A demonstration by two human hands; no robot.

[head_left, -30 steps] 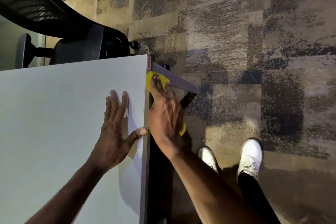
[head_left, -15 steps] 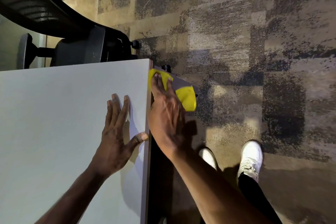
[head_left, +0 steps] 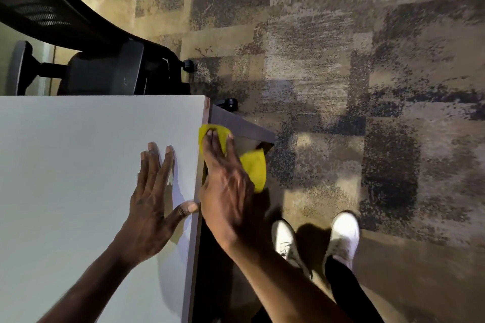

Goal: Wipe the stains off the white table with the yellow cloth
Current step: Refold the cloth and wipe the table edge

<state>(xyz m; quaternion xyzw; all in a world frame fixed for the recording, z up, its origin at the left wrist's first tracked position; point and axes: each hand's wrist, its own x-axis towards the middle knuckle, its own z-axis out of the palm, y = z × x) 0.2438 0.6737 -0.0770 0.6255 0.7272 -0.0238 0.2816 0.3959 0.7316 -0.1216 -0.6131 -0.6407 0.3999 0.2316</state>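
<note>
The white table (head_left: 78, 165) fills the left half of the head view; no stain shows on its top. My left hand (head_left: 152, 196) lies flat on the tabletop near its right edge, fingers spread, holding nothing. My right hand (head_left: 228, 191) presses the yellow cloth (head_left: 253, 168) against the table's side panel just past the right edge, below the far corner. One part of the cloth shows above my fingertips, another part sticks out to the right of my hand; the rest is hidden under my palm.
A black office chair (head_left: 99, 71) stands behind the table's far edge, with a castor (head_left: 229, 103) near the corner. The table's brown side panel (head_left: 241, 126) slopes down to patterned carpet (head_left: 341, 86). My white shoes (head_left: 341, 231) stand on the carpet at the lower right.
My right hand slid the cloth along the side panel toward the far corner and back a little. More of the cloth now hangs out to the right. My left hand stayed flat on the table.
</note>
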